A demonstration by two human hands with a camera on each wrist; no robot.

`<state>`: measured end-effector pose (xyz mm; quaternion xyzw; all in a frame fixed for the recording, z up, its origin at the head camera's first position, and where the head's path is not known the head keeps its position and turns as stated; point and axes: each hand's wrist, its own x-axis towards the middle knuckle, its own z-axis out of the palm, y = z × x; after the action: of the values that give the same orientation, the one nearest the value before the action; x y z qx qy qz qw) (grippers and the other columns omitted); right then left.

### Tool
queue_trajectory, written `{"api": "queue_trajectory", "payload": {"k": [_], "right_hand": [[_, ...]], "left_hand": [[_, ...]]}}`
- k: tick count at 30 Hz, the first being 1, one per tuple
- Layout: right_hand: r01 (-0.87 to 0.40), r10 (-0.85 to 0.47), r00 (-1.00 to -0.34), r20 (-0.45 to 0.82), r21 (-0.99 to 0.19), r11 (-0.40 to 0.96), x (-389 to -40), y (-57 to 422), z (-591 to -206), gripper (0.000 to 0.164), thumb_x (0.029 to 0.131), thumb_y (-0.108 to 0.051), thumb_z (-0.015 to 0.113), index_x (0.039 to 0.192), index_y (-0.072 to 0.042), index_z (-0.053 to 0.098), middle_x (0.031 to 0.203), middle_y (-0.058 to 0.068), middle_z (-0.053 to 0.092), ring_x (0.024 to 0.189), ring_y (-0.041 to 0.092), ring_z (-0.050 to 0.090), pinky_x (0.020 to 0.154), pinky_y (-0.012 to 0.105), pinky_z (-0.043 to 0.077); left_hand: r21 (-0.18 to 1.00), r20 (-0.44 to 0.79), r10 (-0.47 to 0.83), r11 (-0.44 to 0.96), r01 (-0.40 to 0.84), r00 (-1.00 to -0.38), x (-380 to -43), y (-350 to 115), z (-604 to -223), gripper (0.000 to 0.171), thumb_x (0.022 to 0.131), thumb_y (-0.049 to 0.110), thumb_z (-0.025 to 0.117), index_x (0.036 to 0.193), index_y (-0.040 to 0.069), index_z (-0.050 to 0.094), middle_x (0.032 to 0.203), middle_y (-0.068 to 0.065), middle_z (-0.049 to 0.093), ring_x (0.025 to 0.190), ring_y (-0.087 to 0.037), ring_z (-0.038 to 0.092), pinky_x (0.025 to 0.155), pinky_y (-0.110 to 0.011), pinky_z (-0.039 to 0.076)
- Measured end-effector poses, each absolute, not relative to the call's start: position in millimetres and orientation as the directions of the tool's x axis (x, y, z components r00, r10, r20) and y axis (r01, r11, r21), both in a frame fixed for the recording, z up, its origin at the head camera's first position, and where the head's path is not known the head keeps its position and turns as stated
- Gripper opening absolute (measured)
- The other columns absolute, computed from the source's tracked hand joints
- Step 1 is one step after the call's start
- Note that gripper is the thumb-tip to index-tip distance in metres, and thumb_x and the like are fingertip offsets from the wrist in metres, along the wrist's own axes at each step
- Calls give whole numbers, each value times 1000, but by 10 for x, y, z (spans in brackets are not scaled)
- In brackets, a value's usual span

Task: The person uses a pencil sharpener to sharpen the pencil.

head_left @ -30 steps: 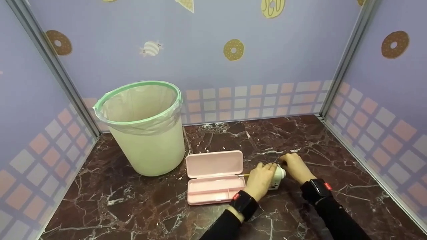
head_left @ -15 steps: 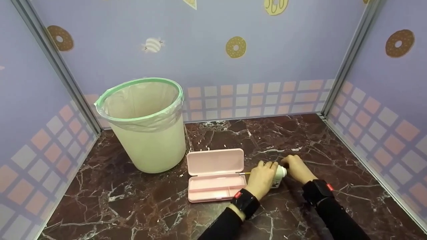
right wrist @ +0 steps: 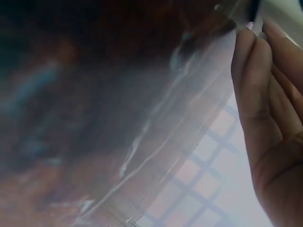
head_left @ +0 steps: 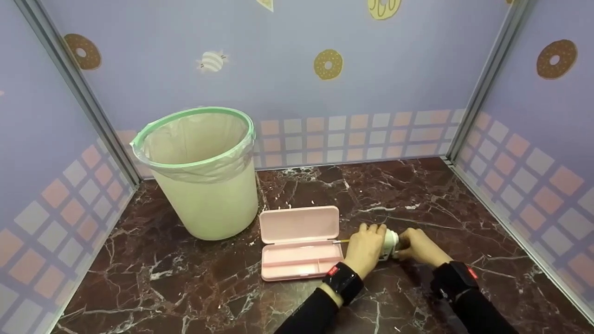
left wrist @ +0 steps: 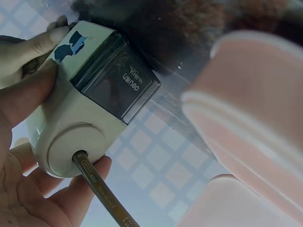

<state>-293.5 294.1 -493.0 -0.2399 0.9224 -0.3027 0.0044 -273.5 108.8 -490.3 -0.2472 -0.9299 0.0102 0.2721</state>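
My left hand (head_left: 366,246) grips a white pencil sharpener (left wrist: 66,142) from the side, holding it on the marble-patterned tabletop. A pencil (left wrist: 103,191) sticks into the round hole on its face; the pencil's metal end shows left of the hand in the head view. The sharpener's dark see-through shavings drawer (left wrist: 118,78) faces the left wrist camera. At the sharpener's far end, my right hand (head_left: 420,246) has its thumb and fingertips together on the crank, mostly hidden; a dark bit (right wrist: 254,9) of it shows at the fingertips in the right wrist view.
An open pink pencil case (head_left: 299,225) lies just left of the left hand, its lid tipped back. Behind it to the left stands a pale green bin (head_left: 213,204) with a clear liner. Patterned walls (head_left: 278,93) enclose the table on three sides. White specks dot the tabletop.
My right hand has swung down and closer to me at the sharpener's end. My left hand, the sharpener and the pencil have stayed in place; the head view has tilted slightly.
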Motion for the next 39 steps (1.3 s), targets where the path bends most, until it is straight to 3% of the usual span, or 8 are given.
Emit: {"api": "queue_trajectory", "payload": {"k": [20, 39], "right_hand": [[-484, -419, -874, 245, -501, 717, -2626, 2965, -4862, 16, 70, -5, 82, 66, -12, 69, 63, -6, 67, 55, -4, 48, 53, 20, 44], [-525, -396, -849, 350, -460, 716, -2483, 2946, -4745, 14, 71, 0, 80, 70, -9, 70, 66, 0, 69, 55, -4, 52, 50, 21, 48]], "left_hand": [[-129, 470, 446, 889, 440, -762, -2685, 1155, -4845, 42, 79, 21, 74, 120, 23, 67, 99, 5, 71, 86, -12, 59, 56, -21, 52], [-126, 451, 423, 902, 413, -786, -2702, 1145, -4830, 39, 80, 22, 73, 119, 23, 67, 97, 6, 71, 86, -11, 59, 57, -21, 52]]}}
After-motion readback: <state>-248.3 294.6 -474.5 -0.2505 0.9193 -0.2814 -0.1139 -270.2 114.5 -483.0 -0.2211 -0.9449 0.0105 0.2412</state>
